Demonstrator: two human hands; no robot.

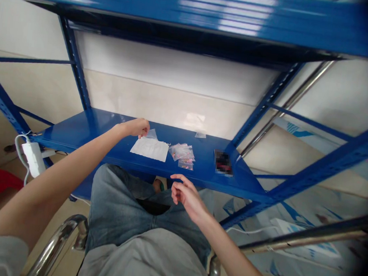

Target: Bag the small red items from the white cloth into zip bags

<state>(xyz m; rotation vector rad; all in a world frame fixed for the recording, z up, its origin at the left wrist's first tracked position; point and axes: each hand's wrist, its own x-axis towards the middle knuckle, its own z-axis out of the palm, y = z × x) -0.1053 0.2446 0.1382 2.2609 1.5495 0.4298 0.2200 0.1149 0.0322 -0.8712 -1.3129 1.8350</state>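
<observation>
On the shelf [107, 124], one clear bag [152, 133] is lying behind one paper [150, 149], beside the left hand [136, 127]; its fingers' grip I cannot tell. The right hand [188, 197] is hovering, fingers apart. Overlapping bags [179, 150], uncountable, are holding reddish pieces [186, 160].

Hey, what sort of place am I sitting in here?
Probably a storeroom or small workroom: a blue metal shelving rack stands by the wall, and small clear bags of colorful bits lie beside a white sheet on its desk-height shelf.
</observation>
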